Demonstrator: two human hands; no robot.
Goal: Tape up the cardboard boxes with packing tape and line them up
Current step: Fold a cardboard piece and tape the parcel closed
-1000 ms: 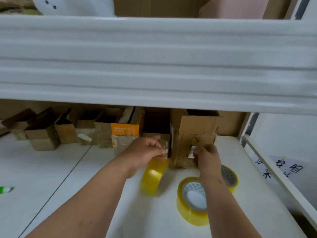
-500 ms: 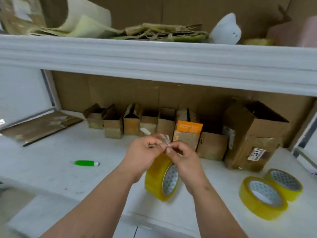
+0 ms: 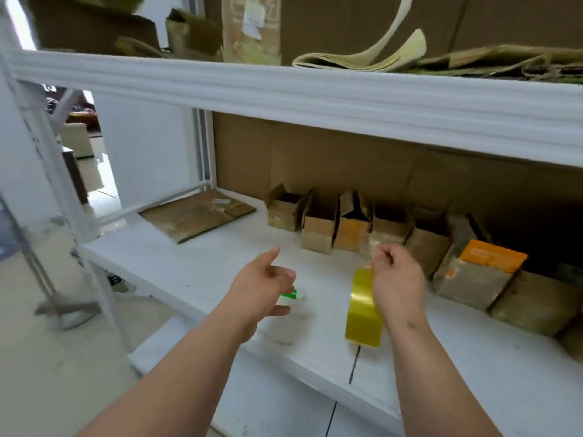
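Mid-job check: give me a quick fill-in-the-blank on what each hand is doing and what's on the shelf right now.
The yellow tape roll hangs from the ____ hand.
The left hand holds ____.
The small item partly hidden behind the left hand is ____ in colour.
The cardboard boxes stand in a ____ at the shelf's back.

Missing: right; nothing; green; row

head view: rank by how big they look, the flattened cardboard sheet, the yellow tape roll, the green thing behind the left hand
1. flattened cardboard sheet, largest though it lies farthest back.
2. yellow tape roll, nearer the camera, so its look is flattered.
3. green thing, smallest, but the left hand hides most of it.
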